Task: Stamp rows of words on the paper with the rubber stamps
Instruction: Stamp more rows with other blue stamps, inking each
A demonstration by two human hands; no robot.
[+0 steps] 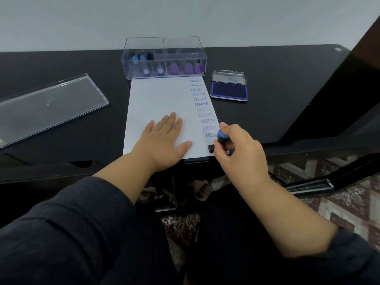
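A white paper [156,99] lies on the black table [277,79]. Down its right side runs a column of blue stamped words, several FRAGILE above several AMENDED. My left hand [164,140] lies flat on the lower middle of the sheet, fingers spread. My right hand [236,149] grips a rubber stamp [222,137] with a blue-ringed black handle. The stamp's black base sits at the paper's lower right corner, just below the last AMENDED. An open ink pad [229,91] with a purple surface lies right of the paper.
A clear plastic box [164,58] holding several blue and purple stamps stands at the paper's far edge. Its clear lid [49,108] lies to the left. The table's front edge runs just below the paper; patterned floor shows beneath.
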